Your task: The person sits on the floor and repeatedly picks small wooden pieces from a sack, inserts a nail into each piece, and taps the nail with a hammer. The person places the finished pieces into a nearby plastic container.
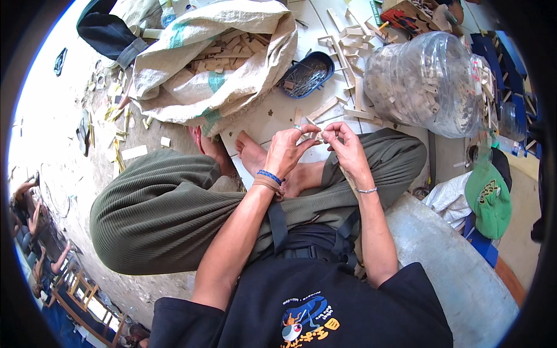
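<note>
My left hand (pixel 286 149) and my right hand (pixel 349 152) meet above my crossed legs, thumbs and fingers pinched together. Between the fingertips is a small pale piece (pixel 317 137), mostly hidden, so its kind does not show. Just beyond the hands, light wooden strips (pixel 326 108), some joined at an angle, lie on the white tiles. A blue oval tray (pixel 331 65) holding many thin metal nails (pixel 307 78) stands further off, left of the strips.
A woven sack (pixel 156 75) full of small wood pieces (pixel 232 51) stands at the far left. To the right, a large clear plastic jar (pixel 418 81) lies near more wood strips (pixel 351 43). A green cap (pixel 487 200) hangs at right; people (pixel 38 232) sit far left.
</note>
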Demonstrator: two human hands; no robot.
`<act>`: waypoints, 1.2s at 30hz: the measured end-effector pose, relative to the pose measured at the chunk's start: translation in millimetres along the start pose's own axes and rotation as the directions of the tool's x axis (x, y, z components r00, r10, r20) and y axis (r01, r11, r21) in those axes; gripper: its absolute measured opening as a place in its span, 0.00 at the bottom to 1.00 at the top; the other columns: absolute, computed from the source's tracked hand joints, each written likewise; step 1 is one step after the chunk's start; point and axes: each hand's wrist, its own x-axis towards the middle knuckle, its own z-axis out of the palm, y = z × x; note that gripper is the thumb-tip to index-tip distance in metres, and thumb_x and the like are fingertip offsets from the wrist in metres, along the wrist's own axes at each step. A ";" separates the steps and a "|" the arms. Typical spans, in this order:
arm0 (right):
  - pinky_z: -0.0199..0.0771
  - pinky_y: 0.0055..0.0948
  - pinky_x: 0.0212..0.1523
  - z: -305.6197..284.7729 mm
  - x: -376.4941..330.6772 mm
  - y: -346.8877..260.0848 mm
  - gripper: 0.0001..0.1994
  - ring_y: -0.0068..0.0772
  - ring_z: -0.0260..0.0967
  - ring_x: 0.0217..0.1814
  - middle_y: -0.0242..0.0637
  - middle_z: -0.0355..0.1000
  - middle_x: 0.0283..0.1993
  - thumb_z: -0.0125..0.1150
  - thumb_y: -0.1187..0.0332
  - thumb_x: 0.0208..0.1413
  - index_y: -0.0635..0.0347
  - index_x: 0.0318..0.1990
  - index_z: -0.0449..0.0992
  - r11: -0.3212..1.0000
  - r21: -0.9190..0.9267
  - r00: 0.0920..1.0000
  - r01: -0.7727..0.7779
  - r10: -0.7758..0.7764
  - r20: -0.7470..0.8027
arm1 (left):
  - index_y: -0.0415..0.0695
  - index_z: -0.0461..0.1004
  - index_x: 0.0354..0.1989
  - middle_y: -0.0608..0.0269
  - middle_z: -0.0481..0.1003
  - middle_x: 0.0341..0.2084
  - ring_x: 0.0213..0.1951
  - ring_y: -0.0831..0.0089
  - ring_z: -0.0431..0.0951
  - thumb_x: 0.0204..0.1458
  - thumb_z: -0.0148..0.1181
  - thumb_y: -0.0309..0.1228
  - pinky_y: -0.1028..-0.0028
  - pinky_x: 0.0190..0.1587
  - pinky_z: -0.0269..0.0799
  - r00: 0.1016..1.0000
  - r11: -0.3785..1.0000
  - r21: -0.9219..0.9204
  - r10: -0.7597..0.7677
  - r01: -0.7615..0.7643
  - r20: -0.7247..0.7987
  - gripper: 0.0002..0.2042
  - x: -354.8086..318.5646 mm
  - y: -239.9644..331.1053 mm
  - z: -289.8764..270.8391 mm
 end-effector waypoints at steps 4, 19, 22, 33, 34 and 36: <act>0.74 0.22 0.40 -2.6 1.7 1.3 0.09 0.15 0.71 0.40 0.25 0.77 0.38 0.67 0.65 0.69 0.60 0.47 0.76 1.000 0.003 1.000 0.004 -0.004 0.019 | 0.46 0.83 0.52 0.52 0.86 0.40 0.42 0.56 0.87 0.59 0.71 0.34 0.63 0.47 0.81 1.000 0.999 0.039 -0.003 0.003 -0.004 0.14 -0.2 0.0 0.4; 0.72 0.21 0.39 -1.9 1.0 -2.2 0.11 0.15 0.71 0.39 0.28 0.78 0.39 0.67 0.64 0.68 0.62 0.48 0.76 0.999 -0.032 1.000 -0.024 0.024 -0.002 | 0.48 0.83 0.53 0.51 0.86 0.38 0.41 0.57 0.87 0.58 0.72 0.35 0.63 0.44 0.80 0.999 0.999 0.026 -0.032 0.032 0.012 0.15 1.1 -1.6 1.5; 0.72 0.21 0.39 -2.0 1.5 -2.4 0.12 0.16 0.71 0.39 0.29 0.78 0.40 0.67 0.64 0.68 0.62 0.48 0.76 1.000 -0.024 1.000 -0.020 0.020 -0.007 | 0.47 0.82 0.54 0.56 0.86 0.45 0.47 0.60 0.87 0.58 0.72 0.37 0.63 0.49 0.80 1.000 0.999 -0.025 0.024 -0.024 -0.012 0.17 -0.5 -0.3 2.3; 0.71 0.21 0.39 -1.6 2.2 -3.0 0.11 0.16 0.71 0.38 0.29 0.78 0.39 0.67 0.65 0.69 0.62 0.48 0.76 0.999 -0.037 1.000 -0.011 0.011 -0.012 | 0.46 0.81 0.50 0.63 0.86 0.44 0.49 0.63 0.86 0.60 0.71 0.39 0.62 0.54 0.79 0.998 0.994 -0.102 -0.048 0.051 0.029 0.15 -0.9 0.3 1.7; 0.71 0.21 0.39 -0.6 2.2 -4.3 0.11 0.16 0.71 0.38 0.29 0.79 0.39 0.67 0.65 0.69 0.62 0.48 0.76 0.999 -0.040 1.000 -0.013 0.013 -0.018 | 0.45 0.82 0.50 0.62 0.86 0.43 0.48 0.64 0.86 0.61 0.71 0.38 0.62 0.54 0.79 0.999 0.993 -0.103 -0.048 0.050 0.026 0.14 -0.9 0.5 1.6; 0.71 0.21 0.39 1.3 1.3 -6.9 0.10 0.16 0.71 0.39 0.28 0.79 0.38 0.67 0.65 0.68 0.61 0.47 0.76 0.999 -0.037 1.000 -0.020 0.019 -0.023 | 0.44 0.82 0.48 0.62 0.86 0.42 0.47 0.65 0.86 0.61 0.70 0.37 0.63 0.54 0.79 0.999 0.991 -0.125 -0.047 0.048 0.011 0.13 -0.7 1.2 2.2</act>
